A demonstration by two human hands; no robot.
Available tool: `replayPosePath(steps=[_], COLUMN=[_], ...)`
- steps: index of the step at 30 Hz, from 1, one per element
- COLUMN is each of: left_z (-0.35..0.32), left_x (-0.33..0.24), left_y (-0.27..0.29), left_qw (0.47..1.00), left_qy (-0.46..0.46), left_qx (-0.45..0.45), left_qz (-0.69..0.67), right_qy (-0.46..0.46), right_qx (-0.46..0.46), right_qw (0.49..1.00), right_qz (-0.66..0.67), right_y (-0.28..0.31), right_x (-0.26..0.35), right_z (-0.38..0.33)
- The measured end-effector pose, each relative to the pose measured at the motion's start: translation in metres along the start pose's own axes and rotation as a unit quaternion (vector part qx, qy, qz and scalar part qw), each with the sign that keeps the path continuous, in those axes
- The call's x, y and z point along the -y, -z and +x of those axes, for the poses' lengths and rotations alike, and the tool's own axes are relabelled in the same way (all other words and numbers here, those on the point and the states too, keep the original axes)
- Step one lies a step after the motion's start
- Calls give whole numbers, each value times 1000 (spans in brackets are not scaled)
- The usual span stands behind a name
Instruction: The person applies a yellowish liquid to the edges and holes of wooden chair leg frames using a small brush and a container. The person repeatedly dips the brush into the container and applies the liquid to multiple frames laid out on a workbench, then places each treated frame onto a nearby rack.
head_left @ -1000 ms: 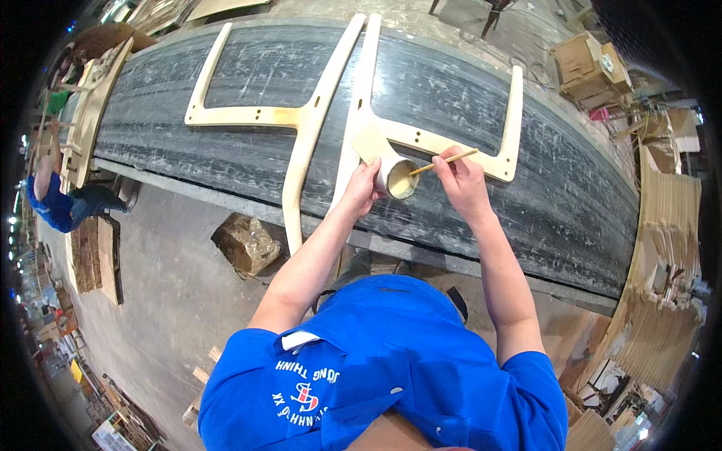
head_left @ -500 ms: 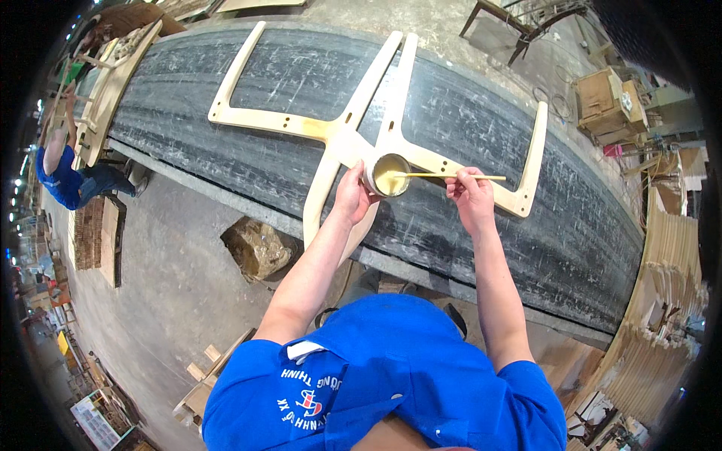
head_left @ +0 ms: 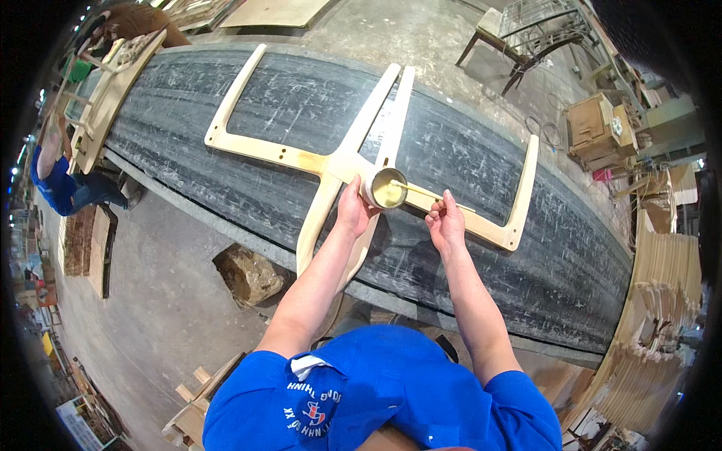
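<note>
Over the dark tabletop, my left hand (head_left: 355,212) is wrapped round the side of a small round can (head_left: 378,201). Pale yellow, thick liquid (head_left: 389,195) shows inside it. The fingers of my right hand (head_left: 447,222) pinch a thin light stick (head_left: 421,191), whose coated far end lies at the can's mouth. Beneath and around the can are two pale wooden chair-frame parts (head_left: 304,159) (head_left: 492,231), flat on the table, with arms, curved legs and small drilled holes. The can and my hands cover part of where they meet.
The long scratched table (head_left: 195,98) runs across in front of me. At its left end stands a co-worker in blue (head_left: 53,180) beside boards (head_left: 113,98). A brown block-like object (head_left: 252,276) lies on the floor, and stacked wooden strips (head_left: 669,278) stand at the right.
My right hand has moved left, closer to the can, and the stick's coated end has risen from the liquid toward the rim. My left hand keeps its hold. The whole view has shifted slightly.
</note>
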State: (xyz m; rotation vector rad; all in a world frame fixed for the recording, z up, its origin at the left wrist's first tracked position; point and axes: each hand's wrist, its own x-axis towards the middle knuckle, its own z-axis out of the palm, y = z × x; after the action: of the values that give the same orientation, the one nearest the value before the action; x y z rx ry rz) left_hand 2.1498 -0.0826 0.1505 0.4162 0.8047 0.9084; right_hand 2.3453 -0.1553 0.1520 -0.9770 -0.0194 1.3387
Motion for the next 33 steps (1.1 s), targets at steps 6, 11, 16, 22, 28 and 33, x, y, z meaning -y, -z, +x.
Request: replayPosePath(steps=[6,11,16,22,28,33], left_z=[16,1,-41,-64,-68,-68], left_x=[-4,13,26,27,23,27], left_y=[23,40,67,70,65,71], left_qw=[997,994,990,991,991,990], left_qy=[-22,10,35,14,18,33], left_qx=[-48,-49,-62,-73,-86,-80], left_qz=[-58,-101,-118,-115,-104,-108], right_qy=[139,311,388,398,384,381], right_qx=[112,133,139,159,188,221], right_qw=[975,863,726,650,630,571], right_qz=[-134,-375,-551,-628,-648,-693], right_y=[-36,-67,-100,-111,-111,-119], right_x=[19,37,22,13,3,-5], right_z=[18,56,69,77,86,91])
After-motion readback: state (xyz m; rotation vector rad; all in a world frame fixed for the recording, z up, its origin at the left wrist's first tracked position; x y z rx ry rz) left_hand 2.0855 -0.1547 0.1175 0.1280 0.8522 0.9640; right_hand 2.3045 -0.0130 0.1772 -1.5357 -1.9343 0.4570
